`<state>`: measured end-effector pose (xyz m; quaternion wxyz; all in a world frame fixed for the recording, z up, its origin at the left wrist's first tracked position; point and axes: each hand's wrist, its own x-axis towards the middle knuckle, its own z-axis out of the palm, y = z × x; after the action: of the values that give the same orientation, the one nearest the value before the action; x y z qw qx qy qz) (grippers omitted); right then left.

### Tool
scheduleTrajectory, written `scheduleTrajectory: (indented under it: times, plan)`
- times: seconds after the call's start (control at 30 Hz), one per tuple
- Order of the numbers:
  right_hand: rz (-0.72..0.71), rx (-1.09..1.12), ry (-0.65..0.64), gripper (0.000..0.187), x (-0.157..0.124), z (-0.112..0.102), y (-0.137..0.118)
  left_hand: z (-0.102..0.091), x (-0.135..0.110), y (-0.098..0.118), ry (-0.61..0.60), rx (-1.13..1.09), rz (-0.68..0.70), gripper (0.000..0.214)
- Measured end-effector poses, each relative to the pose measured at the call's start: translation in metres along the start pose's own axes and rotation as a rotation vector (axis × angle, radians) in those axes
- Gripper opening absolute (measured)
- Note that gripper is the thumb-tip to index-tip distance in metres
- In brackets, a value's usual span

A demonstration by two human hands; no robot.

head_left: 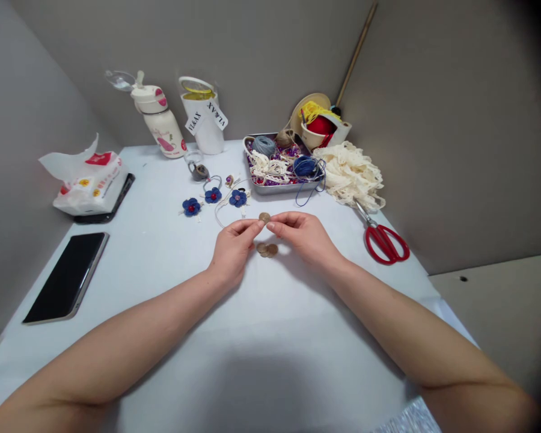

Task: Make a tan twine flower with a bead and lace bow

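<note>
My left hand and my right hand meet over the middle of the white table. Between the fingertips of both hands I pinch a small round brown disc. Two more brown discs lie on the table just below the hands. Three blue fabric flowers with red centres lie a little beyond the hands, with thin cord looping near them.
A metal tray of yarn, lace and beads sits behind, cream lace and red scissors to its right. A phone and tissue pack lie left. A bottle and white cup stand at the back.
</note>
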<state>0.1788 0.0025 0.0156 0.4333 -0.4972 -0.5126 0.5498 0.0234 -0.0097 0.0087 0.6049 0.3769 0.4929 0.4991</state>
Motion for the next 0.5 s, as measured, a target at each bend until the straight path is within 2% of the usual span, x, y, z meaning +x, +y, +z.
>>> scheduleTrajectory:
  times: [0.2, 0.3, 0.5]
  plan:
    - [-0.025, -0.048, 0.053, 0.027, -0.001, 0.001, 0.001, 0.000, 0.000, -0.003, 0.008, 0.062, 0.021, 0.024]
    - [-0.021, -0.096, 0.051, 0.029, -0.001, -0.002, -0.005, -0.002, 0.003, -0.003, -0.025, 0.133, 0.026, 0.024]
    - [-0.006, -0.222, 0.023, 0.040, 0.001, -0.015, -0.014, -0.007, 0.006, 0.011, -0.102, 0.344, 0.101, 0.020]
